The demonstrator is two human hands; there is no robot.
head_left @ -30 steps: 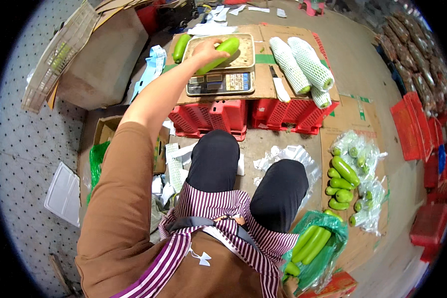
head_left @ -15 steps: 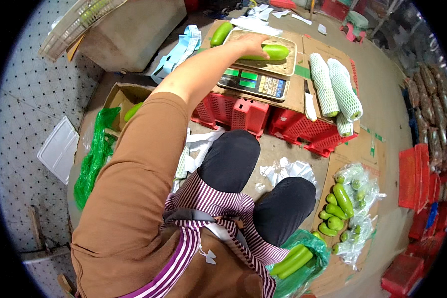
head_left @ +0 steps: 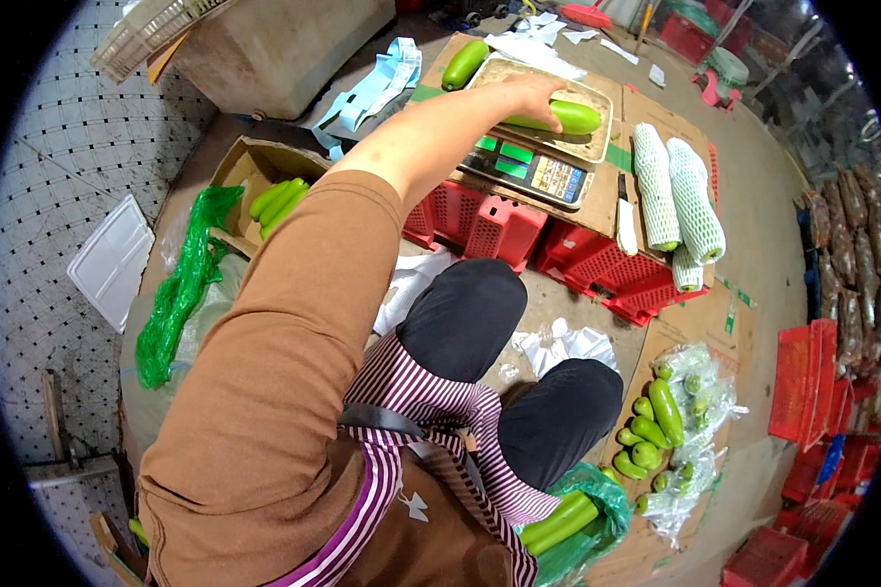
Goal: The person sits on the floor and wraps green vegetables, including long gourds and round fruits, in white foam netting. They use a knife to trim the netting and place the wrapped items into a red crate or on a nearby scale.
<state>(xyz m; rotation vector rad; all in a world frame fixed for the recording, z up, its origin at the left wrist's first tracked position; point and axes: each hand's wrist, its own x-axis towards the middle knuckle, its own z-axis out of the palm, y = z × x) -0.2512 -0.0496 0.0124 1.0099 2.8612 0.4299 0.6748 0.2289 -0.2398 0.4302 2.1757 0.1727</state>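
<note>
My left hand (head_left: pixel 536 98) reaches across to the weighing scale, its fingers and thumb closed round a light green gourd (head_left: pixel 578 117) that lies on the tray. Under the hand is the scale's metal tray (head_left: pixel 593 149). Its front panel, with lit green displays and a keypad (head_left: pixel 560 183), faces me. Another green gourd (head_left: pixel 465 65) lies at the tray's left end. To the right of the scale is a knife (head_left: pixel 625 227) with a white handle, beside gourds in white foam netting (head_left: pixel 697 196). My right hand is out of view.
Red plastic crates (head_left: pixel 504 233) hold up the cardboard top. At left, a cardboard box (head_left: pixel 255 161) contains green gourds, near a green plastic bag (head_left: pixel 171 313). Small gourds (head_left: pixel 646 454) lie on cardboard at right. A green bag (head_left: pixel 607 509) of long gourds stands by my knee.
The whole view has shifted, bringing more gourds in the left box into sight. My left hand stays on the gourd on the scale tray.
</note>
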